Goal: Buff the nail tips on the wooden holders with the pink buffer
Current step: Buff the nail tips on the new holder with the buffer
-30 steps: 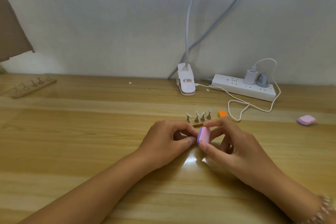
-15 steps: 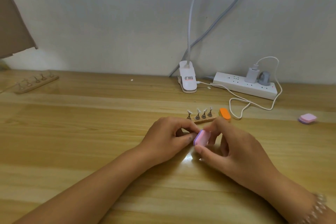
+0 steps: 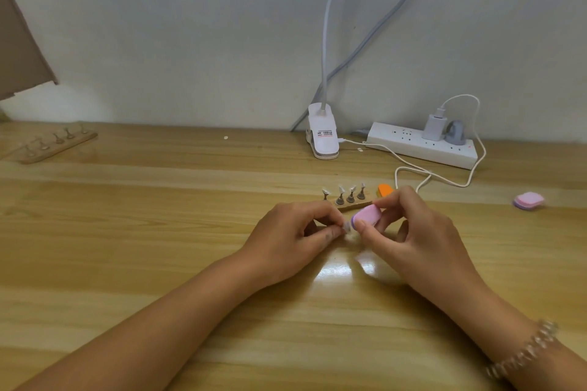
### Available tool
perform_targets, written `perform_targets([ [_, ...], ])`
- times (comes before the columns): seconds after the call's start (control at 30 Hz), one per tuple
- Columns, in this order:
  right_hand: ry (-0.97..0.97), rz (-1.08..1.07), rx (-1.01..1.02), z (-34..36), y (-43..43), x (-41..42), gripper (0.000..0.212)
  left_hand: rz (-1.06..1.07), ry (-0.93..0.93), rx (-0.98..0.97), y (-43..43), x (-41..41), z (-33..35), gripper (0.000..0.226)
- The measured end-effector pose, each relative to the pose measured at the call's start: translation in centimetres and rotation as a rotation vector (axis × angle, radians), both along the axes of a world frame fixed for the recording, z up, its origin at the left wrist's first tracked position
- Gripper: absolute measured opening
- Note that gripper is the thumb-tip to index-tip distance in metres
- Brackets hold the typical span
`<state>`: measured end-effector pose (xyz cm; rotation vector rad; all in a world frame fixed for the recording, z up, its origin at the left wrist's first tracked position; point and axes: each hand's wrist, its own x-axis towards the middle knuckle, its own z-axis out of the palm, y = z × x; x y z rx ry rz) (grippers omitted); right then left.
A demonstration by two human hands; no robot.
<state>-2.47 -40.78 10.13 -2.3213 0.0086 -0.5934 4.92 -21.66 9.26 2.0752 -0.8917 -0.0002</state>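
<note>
My right hand (image 3: 419, 241) pinches the pink buffer (image 3: 367, 215) between thumb and fingers, tilted with its lower end against a small nail tip (image 3: 347, 226). My left hand (image 3: 295, 238) pinches that nail tip on its little stand. Just behind my hands lies a wooden holder (image 3: 349, 205) with several upright nail tips (image 3: 351, 194) on metal stands. A second wooden holder (image 3: 54, 144) with several stands lies at the far left of the table.
An orange buffer (image 3: 385, 190) lies behind my right hand. Another pink buffer block (image 3: 529, 200) sits at the right. A white lamp clamp (image 3: 324, 135), a power strip (image 3: 422, 144) and a white cable (image 3: 428, 176) are by the wall.
The pink buffer has tipped from upright to slanted and slid up and right across the nail tip. Both hands stay in the same spot.
</note>
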Motion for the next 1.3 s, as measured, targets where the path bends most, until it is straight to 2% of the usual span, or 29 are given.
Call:
perform_targets([
  [0.13,0.011,0.13,-0.045,0.3,0.6,-0.5,0.034,-0.023,0.006,0.018,0.1,0.0,0.1,0.014],
  [0.27,-0.006,0.067,-0.058,0.2,0.5,-0.2,0.037,-0.029,0.01,0.027,0.1,-0.1,0.2,0.012],
  [0.37,-0.026,0.097,-0.152,0.1,0.8,-0.4,0.038,-0.042,0.004,0.037,0.1,-0.2,0.3,0.015],
  [0.47,-0.018,0.049,-0.083,0.2,0.6,-0.3,0.037,-0.036,-0.017,0.05,0.1,-0.2,0.3,0.013],
  [0.6,-0.043,0.087,-0.14,0.4,1.2,-0.6,0.036,-0.044,-0.02,0.067,0.1,-0.2,0.2,0.015],
  [0.77,-0.099,-0.065,0.169,0.9,0.1,-0.1,0.024,-0.037,-0.011,0.027,0.1,-0.4,0.4,0.014],
  [0.93,-0.04,0.145,-0.128,0.7,1.6,-1.1,0.032,-0.046,-0.037,0.084,0.1,-0.4,0.5,0.014],
  [1.03,-0.057,0.099,-0.089,0.7,1.2,-0.7,0.028,-0.04,-0.014,0.072,0.1,-0.4,0.6,0.014],
  [1.17,-0.067,0.183,-0.188,0.9,1.7,-1.1,0.031,-0.058,0.014,0.067,0.1,-0.5,0.7,0.017],
  [1.3,-0.089,0.078,-0.186,0.9,1.4,-0.9,0.026,-0.047,0.02,0.068,0.1,-0.3,0.6,0.015],
])
